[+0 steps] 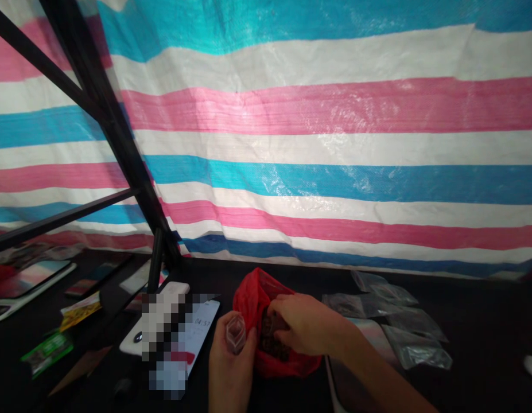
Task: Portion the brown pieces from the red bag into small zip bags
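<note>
A red plastic bag (251, 289) stands wide-mouthed on the black table, with small dark brown pieces (272, 344) inside. My left hand (231, 367) is at its left side, fingers closed round a small clear plastic bag (235, 334) whose mouth gapes upward. Over the red bag's opening, my right hand (302, 324) reaches down with its fingers curled in at the dark pieces. What those fingertips hold, if anything, is hidden.
Several clear plastic bags (414, 344) lie to the right. At the left are a lit phone (201, 327), a white device (177, 289), a green packet (53, 350) and a yellow packet (81, 311). A black metal frame (119, 137) stands before the striped sheet (313, 109).
</note>
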Available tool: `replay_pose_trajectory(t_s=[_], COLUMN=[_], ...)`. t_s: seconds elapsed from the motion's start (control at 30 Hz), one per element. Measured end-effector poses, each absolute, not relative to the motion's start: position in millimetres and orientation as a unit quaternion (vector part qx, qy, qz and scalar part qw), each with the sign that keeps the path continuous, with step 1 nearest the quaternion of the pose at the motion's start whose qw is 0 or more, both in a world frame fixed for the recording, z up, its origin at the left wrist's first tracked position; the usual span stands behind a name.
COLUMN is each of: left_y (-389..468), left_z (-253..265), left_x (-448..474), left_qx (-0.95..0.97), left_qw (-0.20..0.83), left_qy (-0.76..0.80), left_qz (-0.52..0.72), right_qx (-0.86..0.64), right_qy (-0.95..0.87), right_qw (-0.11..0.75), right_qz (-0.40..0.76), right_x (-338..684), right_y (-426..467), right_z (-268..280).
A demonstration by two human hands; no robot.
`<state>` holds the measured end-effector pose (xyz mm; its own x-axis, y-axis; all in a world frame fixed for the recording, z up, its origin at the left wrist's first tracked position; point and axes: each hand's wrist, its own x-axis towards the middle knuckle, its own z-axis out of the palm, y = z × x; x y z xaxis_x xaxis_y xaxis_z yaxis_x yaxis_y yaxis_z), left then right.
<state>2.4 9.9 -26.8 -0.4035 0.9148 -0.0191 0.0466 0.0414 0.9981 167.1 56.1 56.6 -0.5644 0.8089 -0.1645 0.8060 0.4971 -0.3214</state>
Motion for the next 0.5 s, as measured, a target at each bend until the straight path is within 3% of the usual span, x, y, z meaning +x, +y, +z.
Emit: replay_pose_trajectory(t_s=[0.5], left_y=[8], left_z=[-43], left_x=[0], left_qx=[0.428], left_qw=[0.405], left_qy=[0.572], left_qz=[0.57], right_qx=[-0.439], right_qy=[-0.88], right_qw=[0.002], right_qz=[0.179], right_x=[160], right_y=[55], right_z=[53])
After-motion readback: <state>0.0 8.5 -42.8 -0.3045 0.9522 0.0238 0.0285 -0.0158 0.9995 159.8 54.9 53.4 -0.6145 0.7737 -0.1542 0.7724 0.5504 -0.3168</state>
